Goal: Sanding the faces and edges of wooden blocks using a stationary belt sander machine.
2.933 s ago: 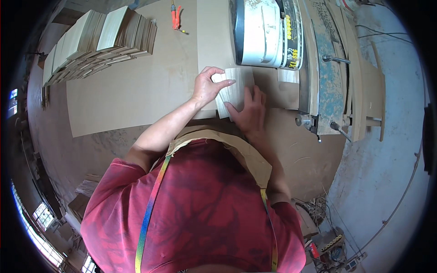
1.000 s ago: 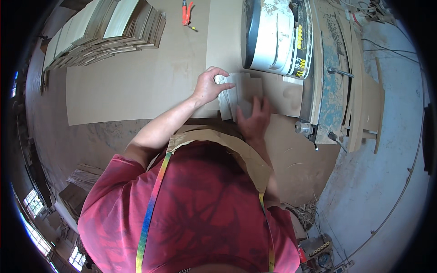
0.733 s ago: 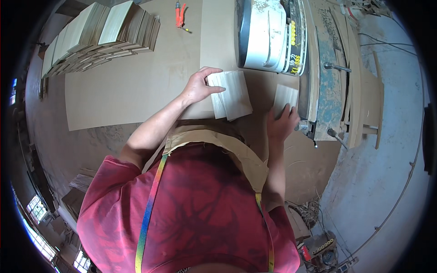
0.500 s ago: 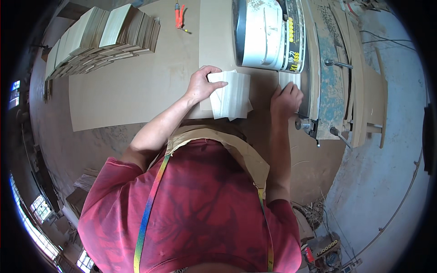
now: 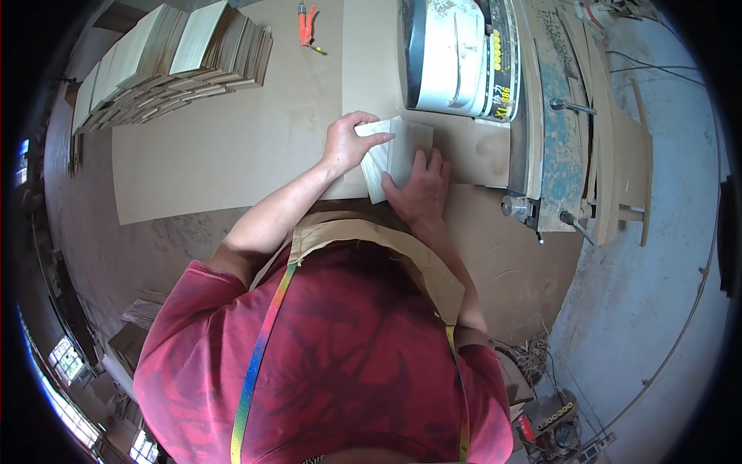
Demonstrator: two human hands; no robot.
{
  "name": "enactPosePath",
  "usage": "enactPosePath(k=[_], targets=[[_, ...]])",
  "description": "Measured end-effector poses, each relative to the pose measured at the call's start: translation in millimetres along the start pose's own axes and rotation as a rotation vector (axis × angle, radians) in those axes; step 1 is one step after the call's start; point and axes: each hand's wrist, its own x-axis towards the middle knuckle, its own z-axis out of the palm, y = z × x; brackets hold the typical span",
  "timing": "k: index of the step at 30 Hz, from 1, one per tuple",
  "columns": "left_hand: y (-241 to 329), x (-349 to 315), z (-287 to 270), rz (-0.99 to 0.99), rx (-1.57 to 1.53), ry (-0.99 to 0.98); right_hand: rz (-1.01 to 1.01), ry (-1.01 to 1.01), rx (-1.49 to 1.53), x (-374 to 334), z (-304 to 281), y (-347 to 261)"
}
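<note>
My left hand (image 5: 349, 145) is closed on the left side of a small stack of thin, pale wooden boards (image 5: 374, 164), its thumb lying across the top. At the stack's right side, my right hand (image 5: 422, 189) grips the uppermost board (image 5: 410, 141), with the thumb at the near edge and the fingers along the right edge. That board sits slightly askew over the others. The boards are held just in front of my apron (image 5: 371, 224), above the near edge of the worktable. My fingers hide part of the stack's right edge.
A large white rounded container (image 5: 448, 58) with a black label is beyond my right hand. On the right stands a machine with worn blue paint (image 5: 560, 155) and metal handles. Piled thin boards (image 5: 147, 58) and a red-handled tool (image 5: 306, 27) lie on the brown sheet (image 5: 209, 158).
My right hand has moved left, from a pale board at the white container's lower edge to the stack, and now grips the top board. My left hand keeps its hold.
</note>
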Motion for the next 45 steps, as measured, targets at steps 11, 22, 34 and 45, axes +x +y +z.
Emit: enactPosePath(k=[11,22,34,45], targets=[[-16.2,-4.1,-40.6,0.028,-0.237,-0.246,0.088,0.266,-0.188,-7.9,-7.2,140.0],[-22.2,13.8,-14.0,-0.019,-0.129,-0.089,-0.153,0.234,0.161,41.0,10.9,67.4],[-11.8,1.7,-32.0,0.009,-0.186,-0.173,-0.010,0.324,-0.131,-36.1,-18.0,108.4],[-15.2,7.3,-12.2,-0.100,-0.204,-0.091,0.010,0.468,-0.183,74.5,4.9,115.7]])
